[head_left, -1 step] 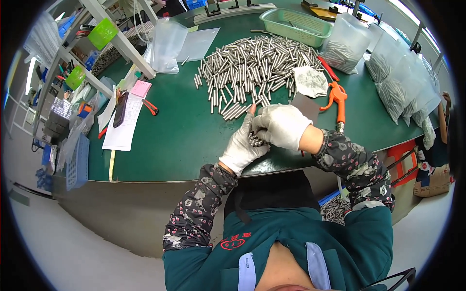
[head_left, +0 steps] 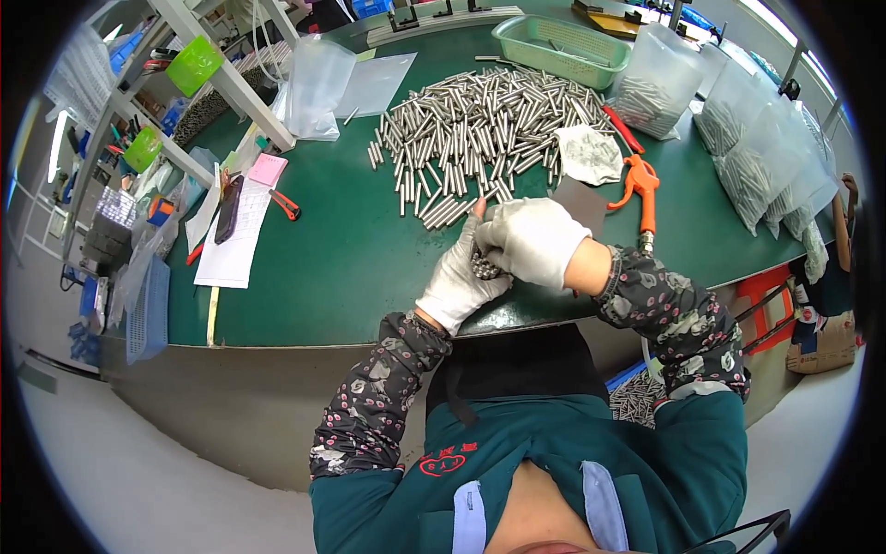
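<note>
**At the near edge of the green bench (head_left: 332, 263), a bundle of pins (head_left: 484, 268) in my palm**

My left hand (head_left: 459, 283), gloved in white, cups the bundle from below, curled around it with the thumb standing up on the far side, its tip bare. I take that cradle to be what stops the slick, short rods sliding apart. My right hand (head_left: 535, 240), gloved too, bends over the top of the bundle, touching it; its fingertips are hidden, so I cannot tell whether they pinch a single rod or only press the lot.

Just beyond my fingers spreads the pile of loose metal pins (head_left: 484, 129), near enough, I judge, that neither arm need stretch. By its right side lies a crumpled white cloth (head_left: 589, 155), and to the right of that an orange air gun (head_left: 643, 189), its handle toward me, handy for my right arm. Clear bags filled with pins (head_left: 651, 97) stand farther right, apart from the loose ones, probably so the two don't mix. My phone (head_left: 229, 209) and a sheet of paper (head_left: 238, 249) lie well off to the left, likely out of the way of my elbows.
</note>
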Demonstrator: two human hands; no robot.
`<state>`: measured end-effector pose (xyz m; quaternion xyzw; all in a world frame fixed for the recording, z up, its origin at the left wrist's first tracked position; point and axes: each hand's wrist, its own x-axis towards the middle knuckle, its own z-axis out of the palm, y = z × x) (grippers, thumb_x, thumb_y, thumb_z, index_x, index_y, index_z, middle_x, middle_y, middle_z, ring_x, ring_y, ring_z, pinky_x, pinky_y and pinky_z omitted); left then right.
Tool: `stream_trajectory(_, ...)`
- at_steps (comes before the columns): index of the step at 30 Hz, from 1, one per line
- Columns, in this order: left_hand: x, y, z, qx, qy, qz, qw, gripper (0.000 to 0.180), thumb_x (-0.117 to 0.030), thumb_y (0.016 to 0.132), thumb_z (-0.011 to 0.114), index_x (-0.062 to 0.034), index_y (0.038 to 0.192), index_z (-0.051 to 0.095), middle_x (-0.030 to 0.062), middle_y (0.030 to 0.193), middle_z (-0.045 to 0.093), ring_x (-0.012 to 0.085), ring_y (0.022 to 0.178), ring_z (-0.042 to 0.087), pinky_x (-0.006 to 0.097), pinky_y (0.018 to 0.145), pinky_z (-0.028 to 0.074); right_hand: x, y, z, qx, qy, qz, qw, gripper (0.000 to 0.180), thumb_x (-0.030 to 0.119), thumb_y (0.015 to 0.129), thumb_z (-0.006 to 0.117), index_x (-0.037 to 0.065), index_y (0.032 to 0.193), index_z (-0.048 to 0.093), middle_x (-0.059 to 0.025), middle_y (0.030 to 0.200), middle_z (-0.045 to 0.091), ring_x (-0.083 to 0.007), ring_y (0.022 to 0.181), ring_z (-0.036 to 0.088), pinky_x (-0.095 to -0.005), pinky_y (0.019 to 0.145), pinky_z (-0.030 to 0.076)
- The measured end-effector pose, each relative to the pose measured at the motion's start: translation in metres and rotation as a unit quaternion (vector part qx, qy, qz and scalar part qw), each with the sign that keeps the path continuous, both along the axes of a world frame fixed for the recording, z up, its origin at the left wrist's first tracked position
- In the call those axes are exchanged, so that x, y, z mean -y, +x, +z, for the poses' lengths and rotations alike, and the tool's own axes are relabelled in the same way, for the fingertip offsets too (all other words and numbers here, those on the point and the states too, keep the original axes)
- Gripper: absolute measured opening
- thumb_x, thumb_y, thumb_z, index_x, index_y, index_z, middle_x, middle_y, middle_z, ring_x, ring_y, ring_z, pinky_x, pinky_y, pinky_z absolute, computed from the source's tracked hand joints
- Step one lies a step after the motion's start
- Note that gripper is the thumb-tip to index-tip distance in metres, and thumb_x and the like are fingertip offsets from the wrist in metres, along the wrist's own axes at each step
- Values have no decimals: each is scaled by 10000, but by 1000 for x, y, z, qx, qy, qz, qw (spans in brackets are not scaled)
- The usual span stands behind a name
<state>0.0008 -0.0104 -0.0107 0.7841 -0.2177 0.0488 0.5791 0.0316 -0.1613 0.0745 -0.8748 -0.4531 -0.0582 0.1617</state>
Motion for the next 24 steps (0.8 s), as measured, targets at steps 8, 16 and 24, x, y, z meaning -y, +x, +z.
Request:
stream_trajectory(8, 1, 4, -12, 142, 51, 68, 986, 934, -68, 611, 737, -146, 1378, 210, 73, 1008, 581, 184, 907, 580, 268, 836, 459, -3, -5, 13, 115, -66, -4, 991, 101, 117, 699, 539, 38, 761, 551, -114, 716, 569, -277, 682, 583, -378, 575, 462)
stream_trajectory(16, 5, -5, 7, -37, -61, 40, 997, 571, -46, 622, 712, -72, 1139, 473, 46, 965, 594, 157, 866, 585, 270, 779, 472, 6, -1, 4, -211, 144, -33, 966, 148, 117, 741, 592, 29, 858, 573, -113, 778, 622, -264, 719, 612, -334, 652, 484)
stream_trajectory(24, 3, -3, 7, -11, 0, 15, 1000, 470, -53, 628, 705, -52, 1046, 490, 53, 839, 584, 130, 725, 585, 256, 670, 482, 23, 16, 6, -295, 390, -60, 870, 120, 54, 756, 628, 31, 861, 572, 10, 734, 560, -49, 657, 504, -192, 580, 419)
